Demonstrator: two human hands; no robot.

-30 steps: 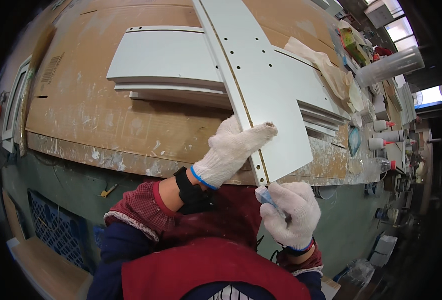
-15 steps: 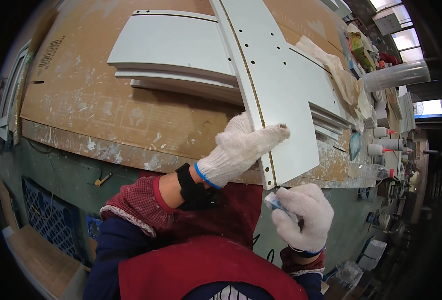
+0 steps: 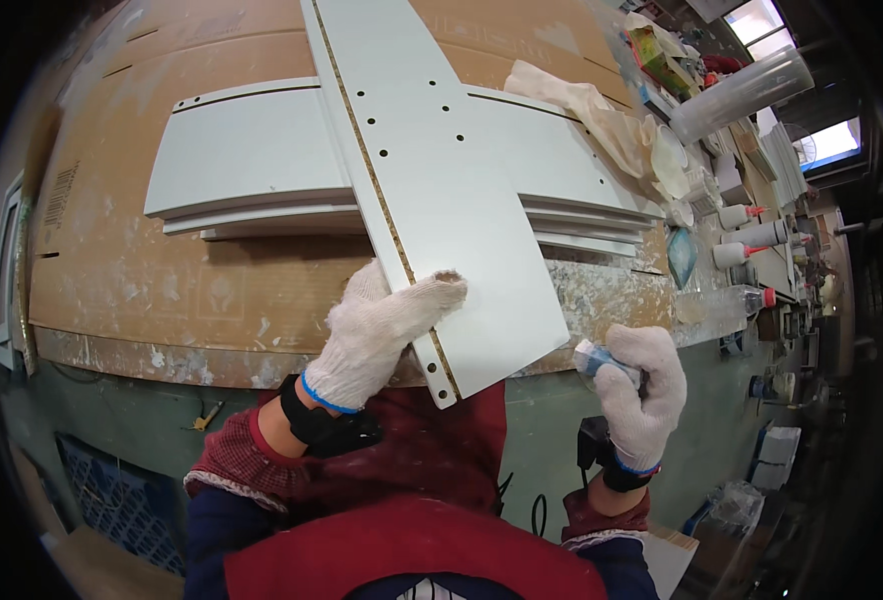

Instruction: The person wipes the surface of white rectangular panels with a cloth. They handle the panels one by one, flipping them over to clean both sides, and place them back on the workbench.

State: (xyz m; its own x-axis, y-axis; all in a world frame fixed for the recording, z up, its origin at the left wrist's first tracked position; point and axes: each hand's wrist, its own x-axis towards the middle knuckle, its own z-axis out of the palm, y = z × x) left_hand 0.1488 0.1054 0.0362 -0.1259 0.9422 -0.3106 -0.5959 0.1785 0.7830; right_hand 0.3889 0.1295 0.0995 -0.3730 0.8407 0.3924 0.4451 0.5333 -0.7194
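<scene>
Head view: the left hand [image 3: 377, 325] clasped the top white panel [image 3: 492, 290], which overhung the bench [image 3: 602, 305]; the right hand [image 3: 647, 385] pinched a small blue-and-white block [image 3: 594, 357]. What the red-capped clear bottle [image 3: 717, 304] and red-tipped white bottles [image 3: 732, 254] at right held could not be told.

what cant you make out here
Head view:
Top white board: far end cut off by upper edge.
Left hand: some fingers hidden behind that board.
Lower white boards: middle covered by the top one.
Pale blue object: partly hidden by the right hand.
</scene>
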